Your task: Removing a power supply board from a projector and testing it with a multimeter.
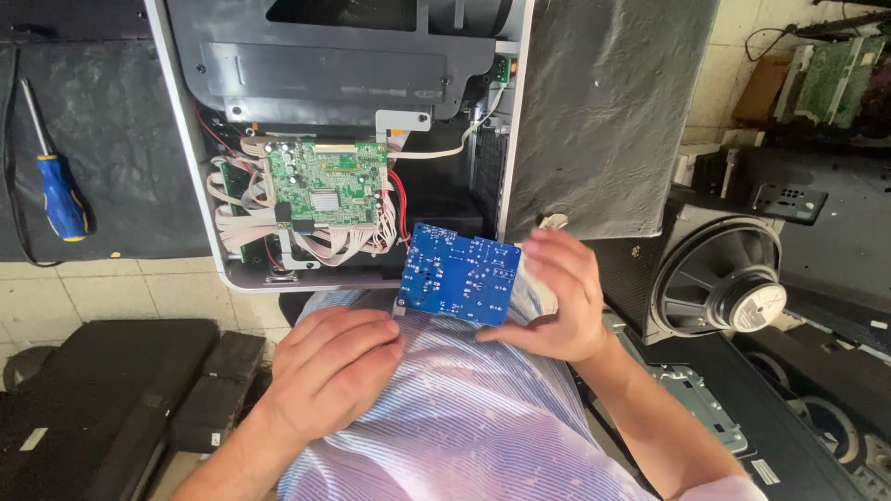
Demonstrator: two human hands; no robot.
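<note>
Tiled floor (pixel 111 288); opened monitor (pixel 213 186), speaker (pixel 719 278), blue circuit board (pixel 459 274) nearby.

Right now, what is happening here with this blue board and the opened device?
A person holds a blue circuit board with both hands: the left hand at its lower left corner, the right hand along its right edge. Beyond it stands an opened monitor-like device with a green circuit board and flat cables exposed. A blue-handled screwdriver lies to the left, untouched. A loudspeaker sits at the right.
</note>
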